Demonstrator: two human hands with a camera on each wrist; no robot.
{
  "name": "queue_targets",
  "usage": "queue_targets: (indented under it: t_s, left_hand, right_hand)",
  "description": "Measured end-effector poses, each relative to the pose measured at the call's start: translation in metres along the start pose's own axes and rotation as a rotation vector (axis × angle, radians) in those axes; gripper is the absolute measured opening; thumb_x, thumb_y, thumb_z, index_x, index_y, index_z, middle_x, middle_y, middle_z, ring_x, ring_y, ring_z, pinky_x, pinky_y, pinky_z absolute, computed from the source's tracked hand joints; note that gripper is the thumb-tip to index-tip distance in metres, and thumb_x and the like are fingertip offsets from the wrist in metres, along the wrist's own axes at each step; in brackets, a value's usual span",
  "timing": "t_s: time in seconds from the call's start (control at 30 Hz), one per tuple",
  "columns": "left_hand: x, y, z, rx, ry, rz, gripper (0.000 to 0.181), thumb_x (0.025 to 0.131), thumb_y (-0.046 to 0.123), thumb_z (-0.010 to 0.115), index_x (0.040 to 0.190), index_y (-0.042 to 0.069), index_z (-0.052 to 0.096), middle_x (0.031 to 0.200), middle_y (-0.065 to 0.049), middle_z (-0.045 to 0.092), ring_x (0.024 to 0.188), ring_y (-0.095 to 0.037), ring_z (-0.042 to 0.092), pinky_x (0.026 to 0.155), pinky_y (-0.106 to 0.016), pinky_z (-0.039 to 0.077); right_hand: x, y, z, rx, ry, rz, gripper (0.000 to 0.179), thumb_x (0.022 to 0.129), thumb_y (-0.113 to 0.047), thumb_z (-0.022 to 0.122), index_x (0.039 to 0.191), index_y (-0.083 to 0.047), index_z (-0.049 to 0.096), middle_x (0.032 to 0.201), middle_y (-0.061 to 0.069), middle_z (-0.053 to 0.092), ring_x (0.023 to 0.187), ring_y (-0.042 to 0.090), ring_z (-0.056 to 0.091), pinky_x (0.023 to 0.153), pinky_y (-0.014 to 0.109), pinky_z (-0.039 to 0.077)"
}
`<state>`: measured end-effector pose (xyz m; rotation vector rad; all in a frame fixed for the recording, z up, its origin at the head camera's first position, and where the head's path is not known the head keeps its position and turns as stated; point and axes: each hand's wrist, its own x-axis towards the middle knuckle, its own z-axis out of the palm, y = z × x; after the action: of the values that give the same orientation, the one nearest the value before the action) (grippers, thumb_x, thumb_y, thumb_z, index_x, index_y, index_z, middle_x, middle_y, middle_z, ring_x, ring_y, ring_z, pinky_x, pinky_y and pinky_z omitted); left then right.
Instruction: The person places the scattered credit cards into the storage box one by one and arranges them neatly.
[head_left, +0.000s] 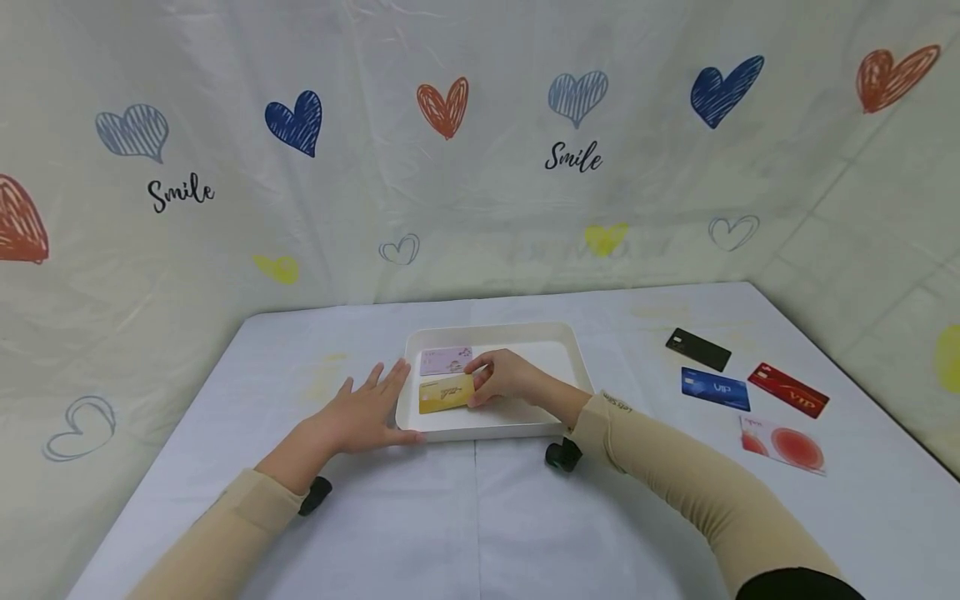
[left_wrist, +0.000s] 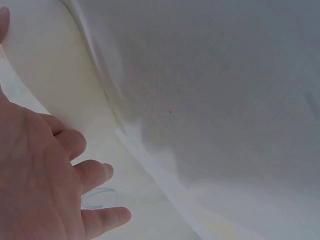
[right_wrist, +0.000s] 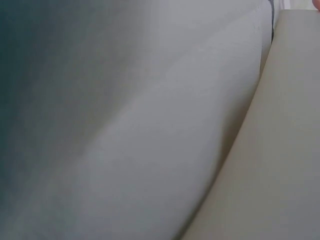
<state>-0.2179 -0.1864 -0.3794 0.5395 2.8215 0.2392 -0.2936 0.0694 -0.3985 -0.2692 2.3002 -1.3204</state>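
In the head view a white tray sits on the table, with a pink card lying flat near its far left corner. Just in front of that one is a gold card, whose right end my right hand pinches between thumb and fingers. At the tray's left edge my left hand rests with fingers spread and thumb along the front corner. The left wrist view shows the palm of the left hand with its fingers extended. Mostly sleeve and cloth fill the right wrist view.
To the right lie a black card, a blue VIP card, a red VIP card and a white card with red circles. A white cloth covers the table. Behind it hangs a heart-printed curtain.
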Motion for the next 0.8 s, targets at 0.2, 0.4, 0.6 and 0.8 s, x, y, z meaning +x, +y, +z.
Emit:
queue_targets:
  t_s: [0.2,0.4,0.6,0.8]
  left_hand:
    - [0.0005,-0.0008,0.0006,0.004,0.003,-0.004,0.119,0.087,0.073,0.065,0.164,0.002,0.009,0.17,-0.015,0.014,0.155,-0.042,0.01,0.115,-0.073,0.011]
    - [0.0006,-0.0009,0.0008,0.01,0.007,-0.003,0.119,0.087,0.072,0.065,0.164,0.001,0.01,0.17,-0.015,0.014,0.154,-0.042,0.011,0.115,-0.074,0.012]
    - [0.0,-0.0002,-0.0001,0.006,0.01,-0.001,0.118,0.087,0.072,0.065,0.163,0.0,0.011,0.17,-0.016,0.015,0.154,-0.042,0.011,0.114,-0.074,0.012]
    - [-0.0003,0.0006,0.0004,0.007,0.013,0.001,0.118,0.087,0.072,0.066,0.163,0.0,0.011,0.169,-0.016,0.015,0.154,-0.043,0.012,0.114,-0.074,0.012]
  right_hand:
    - [-0.0001,-0.001,0.0012,-0.055,0.026,-0.018,0.051,0.08,0.001,0.086,0.127,-0.001,0.067,0.093,0.007,0.064,0.08,0.016,0.058,0.068,0.021,0.053]
    - [-0.0015,-0.0053,0.0022,-0.221,0.04,-0.059,0.05,0.079,-0.008,0.089,0.125,-0.004,0.068,0.087,0.004,0.064,0.072,0.013,0.057,0.063,0.021,0.047]
    - [-0.0022,-0.0058,0.003,-0.276,0.04,-0.082,0.049,0.081,-0.01,0.089,0.124,-0.003,0.067,0.081,0.003,0.061,0.063,0.011,0.055,0.059,0.021,0.042]
    - [-0.0025,-0.0056,0.0043,-0.314,0.053,-0.089,0.047,0.083,-0.009,0.087,0.125,-0.003,0.067,0.078,0.003,0.06,0.058,0.011,0.056,0.056,0.021,0.041]
